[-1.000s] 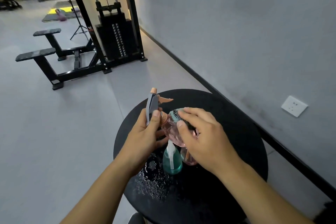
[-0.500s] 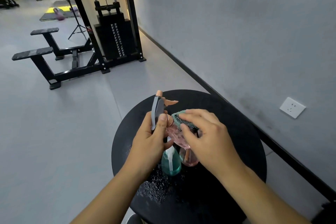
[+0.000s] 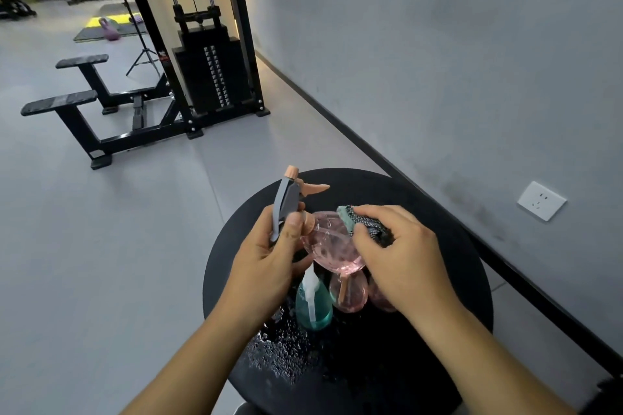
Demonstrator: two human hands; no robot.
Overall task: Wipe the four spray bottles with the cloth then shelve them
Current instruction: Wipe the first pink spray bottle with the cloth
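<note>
While one pink bottle [image 3: 332, 247] is held, three bottles [image 3: 347, 295] stand.

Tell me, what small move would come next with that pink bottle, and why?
Probably slide the cloth further round the pink bottle. The right hand presses it only against the bottle's upper side, while the left hand holds the neck, so the rest looks unwiped.

bottles [image 3: 313, 308] on table [image 3: 448, 266]
</note>
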